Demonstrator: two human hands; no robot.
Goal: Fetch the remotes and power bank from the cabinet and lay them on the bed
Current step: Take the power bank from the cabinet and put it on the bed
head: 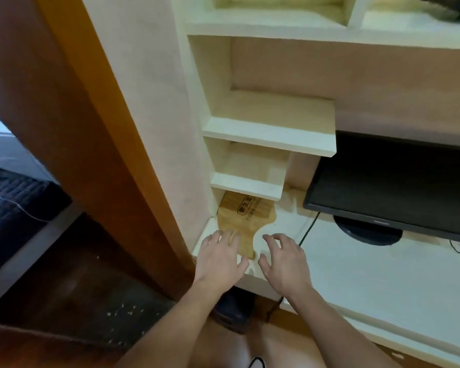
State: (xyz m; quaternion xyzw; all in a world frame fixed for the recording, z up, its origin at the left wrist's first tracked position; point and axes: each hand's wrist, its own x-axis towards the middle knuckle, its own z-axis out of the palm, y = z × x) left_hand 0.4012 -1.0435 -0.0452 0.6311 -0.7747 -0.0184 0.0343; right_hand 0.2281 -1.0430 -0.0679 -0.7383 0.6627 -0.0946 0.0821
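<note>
I face a cream cabinet (268,131) of stepped open shelves above a white desk top (361,272). My left hand (219,257) hovers, fingers spread, over the handle end of a wooden cutting board (246,217) that lies at the desk's left corner under the lowest shelf. My right hand (283,258) hovers just right of the board with fingers loosely bent. Neither hand holds anything. No remote or power bank shows on the shelves I can see. The bed (14,200), with a dark quilted cover, lies at far left with small dark items and a thin cable on it.
A black monitor (393,189) on a round stand occupies the desk to the right, with cables behind it. A tall wooden panel (72,110) separates the cabinet from the bed area. Dark wooden floor and a dark shoe (233,308) lie below the desk edge.
</note>
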